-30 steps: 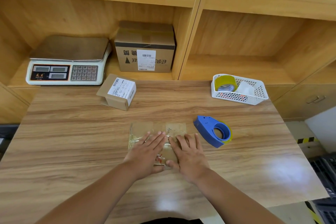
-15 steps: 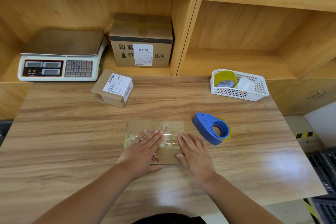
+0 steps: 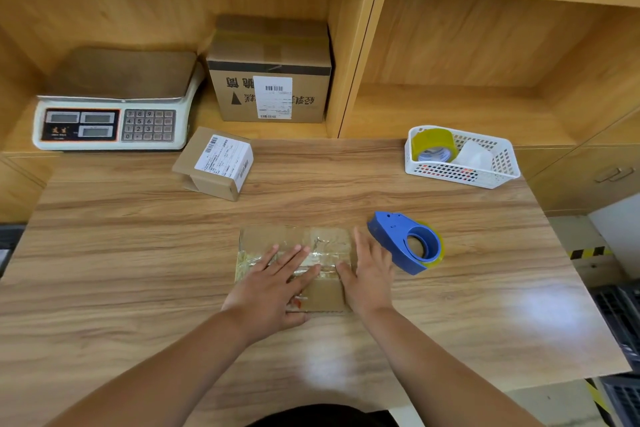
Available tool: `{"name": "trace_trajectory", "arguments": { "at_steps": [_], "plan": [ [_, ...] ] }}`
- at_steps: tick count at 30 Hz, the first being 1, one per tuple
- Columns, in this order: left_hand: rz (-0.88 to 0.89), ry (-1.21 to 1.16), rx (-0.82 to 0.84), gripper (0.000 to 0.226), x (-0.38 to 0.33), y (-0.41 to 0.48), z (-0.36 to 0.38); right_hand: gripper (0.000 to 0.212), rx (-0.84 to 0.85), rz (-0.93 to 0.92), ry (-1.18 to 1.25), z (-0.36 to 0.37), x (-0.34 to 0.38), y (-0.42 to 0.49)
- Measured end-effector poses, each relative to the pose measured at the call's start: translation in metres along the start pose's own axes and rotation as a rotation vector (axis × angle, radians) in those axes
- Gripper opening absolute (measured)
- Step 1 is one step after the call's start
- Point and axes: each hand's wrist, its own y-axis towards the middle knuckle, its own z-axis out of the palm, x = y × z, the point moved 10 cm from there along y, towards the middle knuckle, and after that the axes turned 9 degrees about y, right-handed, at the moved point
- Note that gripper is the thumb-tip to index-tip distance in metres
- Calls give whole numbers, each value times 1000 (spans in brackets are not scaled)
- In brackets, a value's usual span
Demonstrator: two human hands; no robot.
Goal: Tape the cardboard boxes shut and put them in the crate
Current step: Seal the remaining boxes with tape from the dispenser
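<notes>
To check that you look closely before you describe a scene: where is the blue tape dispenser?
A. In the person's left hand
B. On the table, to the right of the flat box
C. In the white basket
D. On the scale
B: the dispenser lies on the table, to the right of the box and the right hand, and neither hand holds it.

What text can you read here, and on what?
"7 8 9", "4 5 6", "1 2 3", "0": scale keypad.
Scale brand mark: blurred.
Large box print, upside down: unreadable; its label too small.
Small box label: barcode, text too small.
</notes>
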Motion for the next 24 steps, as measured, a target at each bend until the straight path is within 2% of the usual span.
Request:
{"name": "trace_trajectory", "arguments": {
  "at_steps": [6,10,14,19,21,24],
  "plan": [
    [1,14,62,77,-1,-1,1,56,83,-153,-95,2,13,11],
    [-13,62,102,83,-1,0,2,56,194,-163,38,6,8,16],
    [6,126,106,91,-4,-3,1,62,376,-82,168,15,-5,19],
    [8,87,206,86,-4,-2,5,59,226,-137,36,0,3,21],
    [9,93,152,83,-2,0,4,56,181,-167,-4,-5,6,21],
    [-9,46,163,78,1,0,-1,50,120,-225,-70,-8,13,20]
  ]
}}
